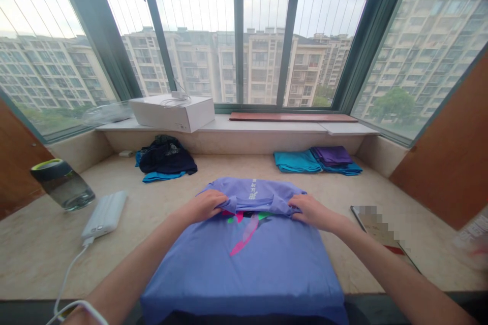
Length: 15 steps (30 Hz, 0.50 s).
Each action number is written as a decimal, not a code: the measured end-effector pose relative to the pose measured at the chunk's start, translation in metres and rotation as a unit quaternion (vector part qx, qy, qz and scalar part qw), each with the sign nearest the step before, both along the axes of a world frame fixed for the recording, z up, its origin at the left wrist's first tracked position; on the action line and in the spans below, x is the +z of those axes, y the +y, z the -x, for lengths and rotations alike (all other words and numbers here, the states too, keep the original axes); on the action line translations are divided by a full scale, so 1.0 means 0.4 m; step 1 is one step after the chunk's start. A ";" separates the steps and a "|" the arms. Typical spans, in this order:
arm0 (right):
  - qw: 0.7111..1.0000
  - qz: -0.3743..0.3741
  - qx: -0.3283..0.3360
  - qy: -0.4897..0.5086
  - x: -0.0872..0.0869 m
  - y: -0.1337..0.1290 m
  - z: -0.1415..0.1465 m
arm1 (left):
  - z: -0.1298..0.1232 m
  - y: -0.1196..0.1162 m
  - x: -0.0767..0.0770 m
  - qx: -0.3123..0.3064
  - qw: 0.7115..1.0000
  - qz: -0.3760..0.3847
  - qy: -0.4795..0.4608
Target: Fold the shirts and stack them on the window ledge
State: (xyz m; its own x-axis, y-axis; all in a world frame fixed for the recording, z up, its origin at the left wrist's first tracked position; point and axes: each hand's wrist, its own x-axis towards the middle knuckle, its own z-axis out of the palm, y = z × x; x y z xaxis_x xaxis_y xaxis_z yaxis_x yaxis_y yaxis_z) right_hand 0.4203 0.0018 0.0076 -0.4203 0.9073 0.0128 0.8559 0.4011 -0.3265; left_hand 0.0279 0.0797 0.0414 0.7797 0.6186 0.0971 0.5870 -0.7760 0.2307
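A periwinkle-blue T-shirt (282, 264) with a pink and green print lies spread on the ledge, its near end hanging over the front edge. Its far end is turned back toward me, with pale lettering on the far part. My left hand (208, 204) pinches the cloth at the left of the neckline, fingers closed. On the other side, my right hand (310, 210) grips the cloth at the right of the neckline. The fabric between both hands is slightly raised and bunched.
Folded teal cloths (297, 161) and a purple one (332, 156) lie back right. A dark crumpled garment (165, 157) sits back left. Left are a water bottle (64, 185) and a cabled power bank (104, 214); right, a phone (381, 233). A white box (173, 111) stands on the sill.
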 end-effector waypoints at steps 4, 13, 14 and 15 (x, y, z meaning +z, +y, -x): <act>0.995 -0.017 0.002 0.097 0.029 -0.010 0.016 | 0.021 -0.010 0.008 0.005 1.000 0.006 0.005; 0.971 0.187 0.069 0.128 0.175 -0.127 0.007 | 0.077 -0.104 0.094 0.009 0.986 0.167 -0.024; 0.973 0.185 0.061 0.126 0.171 -0.121 0.004 | 0.075 -0.094 0.084 0.032 0.988 0.145 -0.036; 0.979 0.160 0.043 0.122 0.161 -0.107 -0.001 | 0.073 -0.078 0.069 0.061 0.991 0.107 -0.049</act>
State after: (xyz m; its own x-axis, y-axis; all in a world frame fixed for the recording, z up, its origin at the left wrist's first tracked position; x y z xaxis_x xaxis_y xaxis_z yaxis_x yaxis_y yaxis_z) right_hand 0.4206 -0.0412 0.0720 -0.5158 0.8424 -0.1559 0.7037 0.3127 -0.6380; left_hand -0.0015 0.0486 0.0691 0.6907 0.7227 0.0249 0.6406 -0.6275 0.4426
